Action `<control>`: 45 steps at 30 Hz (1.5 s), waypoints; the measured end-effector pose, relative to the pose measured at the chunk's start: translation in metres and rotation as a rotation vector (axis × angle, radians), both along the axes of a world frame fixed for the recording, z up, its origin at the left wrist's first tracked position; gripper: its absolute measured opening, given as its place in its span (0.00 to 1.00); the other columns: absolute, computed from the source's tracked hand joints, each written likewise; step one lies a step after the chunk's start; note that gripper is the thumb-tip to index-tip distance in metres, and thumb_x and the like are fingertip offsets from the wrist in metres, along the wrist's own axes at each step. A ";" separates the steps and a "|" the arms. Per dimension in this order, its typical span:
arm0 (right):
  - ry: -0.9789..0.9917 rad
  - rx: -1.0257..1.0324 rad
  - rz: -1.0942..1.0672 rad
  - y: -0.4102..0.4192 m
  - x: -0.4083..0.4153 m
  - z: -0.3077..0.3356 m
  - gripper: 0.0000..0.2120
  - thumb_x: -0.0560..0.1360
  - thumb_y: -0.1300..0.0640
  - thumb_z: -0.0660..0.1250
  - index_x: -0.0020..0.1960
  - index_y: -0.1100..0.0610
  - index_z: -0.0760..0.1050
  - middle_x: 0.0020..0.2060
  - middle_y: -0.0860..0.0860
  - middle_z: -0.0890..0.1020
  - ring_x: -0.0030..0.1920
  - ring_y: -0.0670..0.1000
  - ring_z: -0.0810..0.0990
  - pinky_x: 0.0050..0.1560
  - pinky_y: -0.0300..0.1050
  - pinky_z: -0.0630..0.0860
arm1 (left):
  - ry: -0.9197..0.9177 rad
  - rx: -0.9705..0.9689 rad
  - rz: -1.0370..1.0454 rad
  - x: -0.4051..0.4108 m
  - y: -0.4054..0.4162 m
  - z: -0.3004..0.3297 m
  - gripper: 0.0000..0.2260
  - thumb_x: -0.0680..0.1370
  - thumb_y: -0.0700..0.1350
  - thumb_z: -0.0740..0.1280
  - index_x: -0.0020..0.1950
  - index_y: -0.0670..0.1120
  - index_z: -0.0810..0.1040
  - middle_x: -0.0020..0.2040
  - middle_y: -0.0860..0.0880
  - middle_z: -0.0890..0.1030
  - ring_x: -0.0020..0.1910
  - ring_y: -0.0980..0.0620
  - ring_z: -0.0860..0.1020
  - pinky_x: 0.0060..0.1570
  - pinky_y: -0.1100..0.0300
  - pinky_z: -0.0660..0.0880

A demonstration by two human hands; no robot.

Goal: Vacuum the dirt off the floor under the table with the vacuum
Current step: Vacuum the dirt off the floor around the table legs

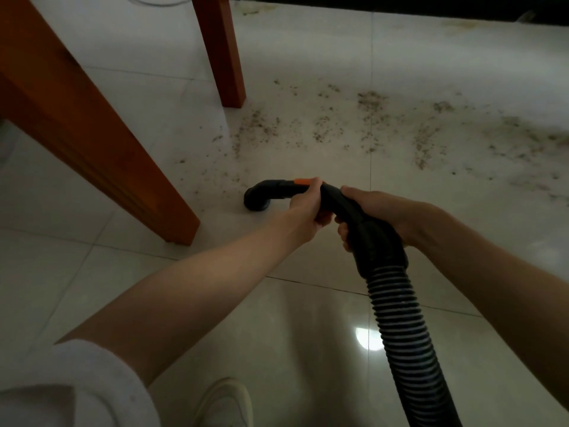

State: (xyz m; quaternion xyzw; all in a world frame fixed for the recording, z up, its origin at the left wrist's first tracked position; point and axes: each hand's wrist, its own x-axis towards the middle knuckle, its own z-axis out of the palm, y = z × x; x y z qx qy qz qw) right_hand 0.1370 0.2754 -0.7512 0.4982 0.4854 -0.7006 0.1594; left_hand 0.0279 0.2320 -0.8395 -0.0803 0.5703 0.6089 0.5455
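A black vacuum nozzle (pixel 258 197) with an orange tab points down onto the pale tiled floor (pixel 308 318), close to the near table leg. My left hand (pixel 306 208) grips the tube just behind the orange tab. My right hand (pixel 374 215) grips the black handle section where the ribbed hose (pixel 400 322) begins. The hose runs down toward the bottom right edge. Brown dirt (pixel 385 127) lies scattered over the tiles beyond and right of the nozzle, reaching the far right.
Two orange-brown wooden table legs stand on the left: a near one (pixel 101 143) slanting across the view and a far one (pixel 223 50). A pale shoe (pixel 223 402) shows at the bottom. A dark band (pixel 400 4) runs along the top edge.
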 end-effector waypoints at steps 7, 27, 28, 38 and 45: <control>0.053 0.092 -0.071 -0.017 -0.030 -0.010 0.25 0.80 0.41 0.53 0.45 0.63 0.70 0.26 0.57 0.76 0.23 0.53 0.76 0.28 0.44 0.78 | 0.030 -0.008 0.098 -0.025 0.004 0.001 0.11 0.80 0.51 0.61 0.52 0.43 0.71 0.42 0.46 0.76 0.38 0.49 0.76 0.41 0.57 0.76; 0.132 -0.057 -0.122 -0.007 -0.049 -0.019 0.24 0.80 0.41 0.54 0.44 0.62 0.71 0.25 0.55 0.76 0.23 0.51 0.75 0.29 0.43 0.79 | 0.063 -0.041 0.110 -0.048 0.008 -0.005 0.12 0.79 0.51 0.64 0.54 0.43 0.72 0.37 0.47 0.74 0.34 0.52 0.74 0.26 0.62 0.73; 0.126 -0.073 -0.124 -0.006 -0.046 -0.018 0.24 0.80 0.41 0.54 0.43 0.62 0.71 0.25 0.55 0.76 0.23 0.51 0.75 0.28 0.43 0.79 | 0.052 -0.030 0.113 -0.045 0.007 -0.006 0.10 0.79 0.50 0.63 0.50 0.43 0.72 0.36 0.47 0.73 0.33 0.53 0.74 0.24 0.63 0.72; 0.047 -0.104 -0.005 -0.007 -0.029 -0.010 0.24 0.80 0.40 0.55 0.47 0.63 0.71 0.27 0.55 0.77 0.25 0.51 0.76 0.32 0.46 0.78 | 0.072 0.042 0.152 -0.022 -0.013 -0.012 0.10 0.80 0.50 0.63 0.48 0.42 0.73 0.47 0.42 0.78 0.47 0.45 0.78 0.56 0.50 0.75; -0.014 0.021 0.104 -0.015 -0.019 -0.001 0.25 0.79 0.40 0.55 0.47 0.63 0.71 0.28 0.57 0.79 0.25 0.53 0.78 0.31 0.45 0.80 | 0.081 0.103 0.124 -0.009 -0.029 -0.011 0.12 0.81 0.51 0.59 0.47 0.42 0.72 0.42 0.44 0.73 0.40 0.50 0.72 0.42 0.58 0.71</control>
